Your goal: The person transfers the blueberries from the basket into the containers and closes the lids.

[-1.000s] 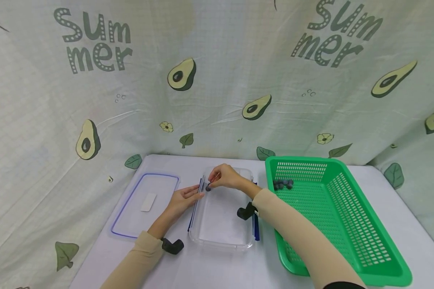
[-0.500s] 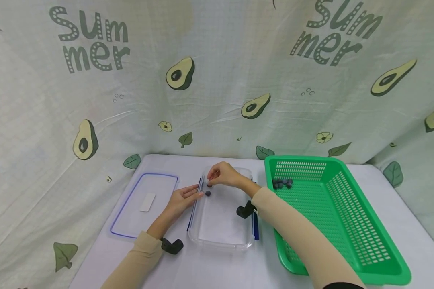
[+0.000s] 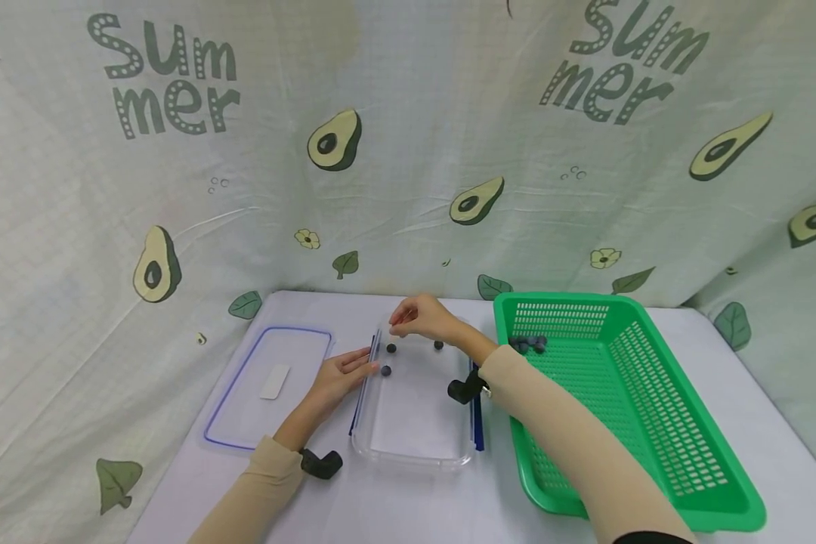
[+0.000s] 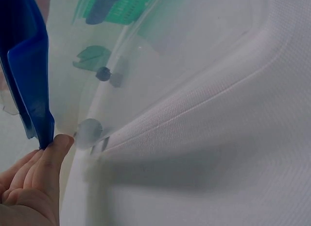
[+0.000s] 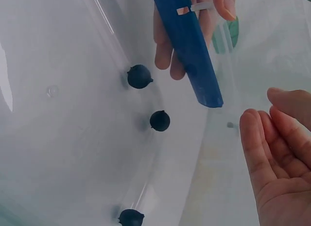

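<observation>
Got three dark berries sitting in the clear box (image 3: 418,458): one berry by the left wall (image 3: 386,371), another berry just beyond it (image 3: 391,348), and a third berry off to the right, near my wrist (image 3: 438,345). The rest of the berries (image 3: 530,344) are bunched in the far left corner of the green basket (image 3: 669,412).

My right hand (image 3: 425,317) hangs over the box's far end, fingers loosely bent, thumb a bit apart, nothing between them. My left hand (image 3: 336,378) is at the left side with fairly straight fingers touching the blue clip (image 5: 195,63).

The clear lid (image 3: 241,412) lies flat left of the box, white label (image 3: 275,381) on it. My right sleeve (image 3: 578,431) blocks part of the basket's near-left side, and the black wrist mount (image 3: 466,389) covers a bit of the box's right wall.

Half a second ago my right fingertips were right at that middle berry; now they're up off it. The third one has come into sight, and my left hand's pretty much where it was.
</observation>
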